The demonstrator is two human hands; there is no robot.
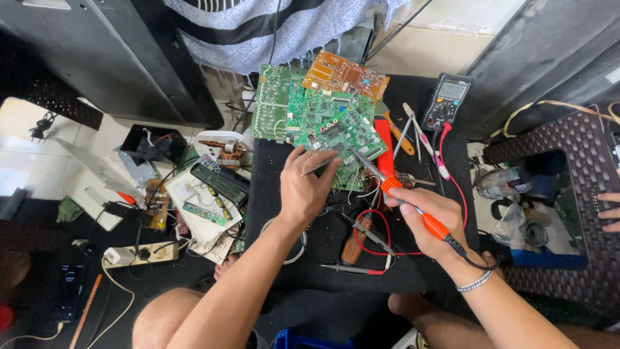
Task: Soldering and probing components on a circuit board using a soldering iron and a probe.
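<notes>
Two tools on one green board (336, 132), flat atop other boards on the black mat (271, 194). Left hand (303, 187) pinches tweezers (321, 165), tips toward upper right. Right hand (429, 220) closed round orange iron (400, 197), long axis diagonal, tip up-left at board. Board prob. light, stiff, fragile; hold by edges. Iron: grip handle only.

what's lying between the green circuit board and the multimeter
In the head view, between the green circuit board and the multimeter lie a red-handled tool, an orange-handled screwdriver and a pair of tweezers, on the black mat.
</notes>
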